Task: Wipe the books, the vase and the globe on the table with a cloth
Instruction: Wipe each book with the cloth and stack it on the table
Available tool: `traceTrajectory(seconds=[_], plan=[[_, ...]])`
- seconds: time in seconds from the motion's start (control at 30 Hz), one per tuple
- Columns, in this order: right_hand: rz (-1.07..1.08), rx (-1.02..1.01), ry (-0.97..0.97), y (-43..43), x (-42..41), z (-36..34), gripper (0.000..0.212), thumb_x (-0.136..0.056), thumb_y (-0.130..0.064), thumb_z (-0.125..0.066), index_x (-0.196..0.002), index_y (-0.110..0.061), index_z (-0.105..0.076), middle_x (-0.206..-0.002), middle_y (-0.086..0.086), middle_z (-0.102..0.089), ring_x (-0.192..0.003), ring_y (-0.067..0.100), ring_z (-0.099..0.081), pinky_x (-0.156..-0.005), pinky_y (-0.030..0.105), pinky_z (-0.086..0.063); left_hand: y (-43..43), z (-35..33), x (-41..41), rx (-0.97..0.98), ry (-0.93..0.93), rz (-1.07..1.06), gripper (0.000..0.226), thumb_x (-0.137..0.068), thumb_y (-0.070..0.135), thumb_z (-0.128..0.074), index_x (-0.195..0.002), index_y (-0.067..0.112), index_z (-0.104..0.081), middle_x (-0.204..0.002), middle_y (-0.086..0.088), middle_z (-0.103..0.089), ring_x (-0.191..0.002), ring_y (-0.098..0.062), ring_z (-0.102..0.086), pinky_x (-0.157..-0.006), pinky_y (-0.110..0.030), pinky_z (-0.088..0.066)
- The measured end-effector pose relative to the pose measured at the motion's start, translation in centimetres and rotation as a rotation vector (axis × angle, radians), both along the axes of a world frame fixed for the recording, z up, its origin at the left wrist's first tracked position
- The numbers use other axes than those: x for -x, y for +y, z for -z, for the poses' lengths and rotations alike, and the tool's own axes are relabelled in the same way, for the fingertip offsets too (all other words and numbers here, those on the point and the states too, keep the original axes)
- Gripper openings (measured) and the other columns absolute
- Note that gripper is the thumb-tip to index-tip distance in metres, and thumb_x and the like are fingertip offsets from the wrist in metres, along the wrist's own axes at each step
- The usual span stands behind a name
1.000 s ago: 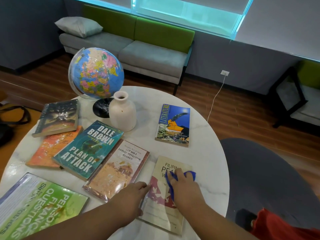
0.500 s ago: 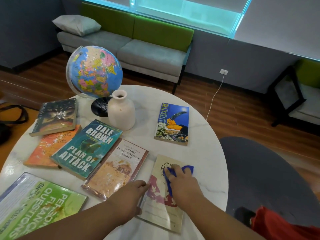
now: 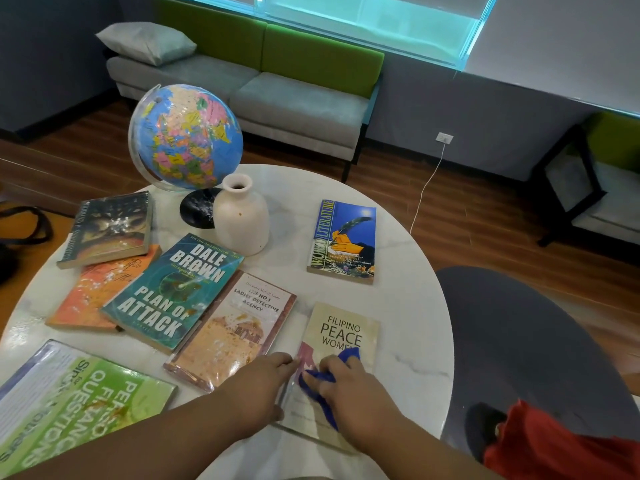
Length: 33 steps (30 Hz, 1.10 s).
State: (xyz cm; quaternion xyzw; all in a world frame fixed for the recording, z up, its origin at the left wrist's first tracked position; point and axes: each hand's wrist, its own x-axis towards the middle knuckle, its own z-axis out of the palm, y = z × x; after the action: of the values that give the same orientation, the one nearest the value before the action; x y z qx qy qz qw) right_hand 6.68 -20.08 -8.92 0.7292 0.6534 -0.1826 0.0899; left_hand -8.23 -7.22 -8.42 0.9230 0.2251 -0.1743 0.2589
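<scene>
Lower centre of frame, right hand (image 3: pixel 356 393) grips bunched soft blue cloth (image 3: pixel 313 381) on thin, light, likely slippery Filipino Peace Women book (image 3: pixel 341 327) at the table (image 3: pixel 408 306) near edge, left hand (image 3: pixel 259 386) flat-fingered, pinning its left edge against sliding.

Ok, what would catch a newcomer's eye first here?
Probably the bright globe standing at the far left of the table, with the cream vase just beside it. Near the front edge, the right hand holds a blue cloth on a beige book while the left hand rests at its edge.
</scene>
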Motion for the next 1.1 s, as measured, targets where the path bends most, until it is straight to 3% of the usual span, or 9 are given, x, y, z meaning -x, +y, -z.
traceTrajectory(seconds=[0.2,0.3,0.4,0.47,0.63,0.73,0.83,0.97,1.1], plan=[[0.128,-0.015,-0.014,0.3,-1.2,0.2,0.056,-0.096,-0.022,-0.049,-0.147,-0.037,-0.028,-0.136,0.000,-0.033,-0.114,0.029,-0.037,-0.087,0.036,-0.047,-0.3,-0.4,0.0,-0.117,0.021,0.045,0.083,-0.087,0.033,-0.067,-0.153,0.023,-0.018,-0.146,0.002,-0.032,-0.131,-0.018,-0.036,-0.104,-0.027,-0.036],[0.066,0.003,-0.006,1.0,0.5,0.0,0.061,-0.094,-0.019,-0.052,-0.148,-0.033,-0.026,-0.135,0.004,-0.031,-0.114,0.032,-0.037,-0.090,0.041,-0.045,-0.2,-0.7,0.1,-0.202,0.032,0.078,0.078,-0.086,0.040,-0.065,-0.151,0.026,-0.023,-0.141,0.002,-0.035,-0.126,-0.019,-0.036,-0.099,-0.031,-0.039],[-0.030,-0.004,0.023,-0.4,0.6,-0.1,0.051,-0.097,-0.023,-0.047,-0.144,-0.037,-0.033,-0.133,0.005,-0.035,-0.113,0.032,-0.039,-0.092,0.042,-0.044,-0.1,-0.9,0.2,-0.268,0.045,0.114,0.078,-0.085,0.046,-0.063,-0.150,0.026,-0.024,-0.141,0.002,-0.036,-0.126,-0.021,-0.035,-0.100,-0.035,-0.039],[0.031,-0.012,0.037,-1.1,-0.2,-0.2,0.047,-0.099,-0.025,-0.044,-0.143,-0.041,-0.035,-0.133,0.001,-0.036,-0.115,0.030,-0.038,-0.089,0.038,-0.045,0.0,-1.0,0.2,-0.293,0.046,0.131,0.079,-0.085,0.049,-0.061,-0.150,0.027,-0.023,-0.142,0.002,-0.036,-0.127,-0.021,-0.034,-0.100,-0.036,-0.038],[0.078,0.003,-0.007,0.3,1.6,-0.4,0.059,-0.094,-0.018,-0.048,-0.147,-0.032,-0.027,-0.135,0.005,-0.032,-0.114,0.033,-0.036,-0.086,0.042,-0.045,0.4,-1.3,0.2,-0.326,0.046,0.152,0.080,-0.085,0.052,-0.060,-0.150,0.030,-0.022,-0.143,0.004,-0.034,-0.131,-0.021,-0.030,-0.101,-0.039,-0.034],[-0.024,0.002,0.072,-0.6,2.3,0.0,0.053,-0.095,-0.020,-0.050,-0.144,-0.035,-0.035,-0.133,0.005,-0.036,-0.109,0.034,-0.039,-0.082,0.042,-0.046,0.5,-1.3,0.4,-0.333,0.051,0.174,0.079,-0.084,0.052,-0.061,-0.150,0.030,-0.023,-0.142,0.004,-0.035,-0.131,-0.022,-0.030,-0.101,-0.040,-0.035],[0.052,-0.046,0.051,-1.3,0.9,0.1,0.046,-0.097,-0.026,-0.048,-0.140,-0.041,-0.041,-0.129,0.002,-0.039,-0.110,0.032,-0.042,-0.082,0.037,-0.047,0.7,-1.5,0.4,-0.348,0.052,0.192,0.078,-0.083,0.051,-0.063,-0.149,0.030,-0.026,-0.141,0.004,-0.036,-0.130,-0.022,-0.031,-0.101,-0.040,-0.035],[0.180,-0.010,-0.040,-0.2,1.8,-0.4,0.066,-0.092,-0.015,-0.050,-0.150,-0.032,-0.022,-0.137,0.004,-0.029,-0.116,0.033,-0.035,-0.089,0.040,-0.046,0.7,-1.5,0.1,-0.364,0.053,0.209,0.076,-0.082,0.052,-0.064,-0.146,0.028,-0.032,-0.138,0.002,-0.038,-0.127,-0.023,-0.033,-0.100,-0.040,-0.035],[0.036,-0.003,0.046,-1.1,4.1,-0.3,0.057,-0.095,-0.019,-0.048,-0.147,-0.036,-0.028,-0.136,0.006,-0.032,-0.112,0.035,-0.037,-0.080,0.039,-0.041,0.8,-1.2,0.0,-0.370,0.049,0.206,0.075,-0.080,0.054,-0.064,-0.144,0.029,-0.035,-0.136,0.002,-0.040,-0.126,-0.023,-0.033,-0.099,-0.041,-0.034]])
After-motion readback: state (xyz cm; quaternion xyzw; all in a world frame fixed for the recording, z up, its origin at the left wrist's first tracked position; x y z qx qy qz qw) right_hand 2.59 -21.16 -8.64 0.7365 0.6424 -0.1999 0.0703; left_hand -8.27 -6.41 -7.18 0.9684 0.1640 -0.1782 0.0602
